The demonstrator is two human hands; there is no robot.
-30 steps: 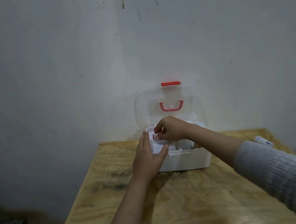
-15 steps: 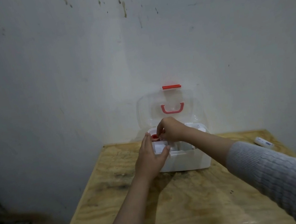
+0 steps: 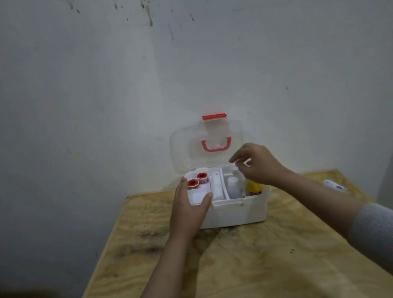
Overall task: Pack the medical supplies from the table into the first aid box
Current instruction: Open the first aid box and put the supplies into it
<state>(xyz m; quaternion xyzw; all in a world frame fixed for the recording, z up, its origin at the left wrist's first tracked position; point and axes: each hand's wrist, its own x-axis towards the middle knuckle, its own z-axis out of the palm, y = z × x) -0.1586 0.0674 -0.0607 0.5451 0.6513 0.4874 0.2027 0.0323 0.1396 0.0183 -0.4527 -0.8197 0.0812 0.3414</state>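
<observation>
The white first aid box (image 3: 234, 213) stands open at the far end of the wooden table (image 3: 235, 271), its clear lid (image 3: 185, 148) with a red handle upright against the wall. Two red-capped tape rolls (image 3: 197, 180) sit in the left compartment of the box's inner tray. A white bottle (image 3: 233, 186) and a yellow item (image 3: 253, 186) stand in the right part. My left hand (image 3: 188, 212) grips the box's front left corner, thumb on the tray rim. My right hand (image 3: 257, 165) hovers above the right side, fingers loosely apart, holding nothing I can see.
A small white tube with blue print (image 3: 335, 185) lies on the table near its right edge, right of the box. The stained white wall stands directly behind the box. Dark floor shows past the table's left edge.
My right hand let go of a red-capped roll in the left tray compartment and moved right and up. My left hand stayed on the box corner.
</observation>
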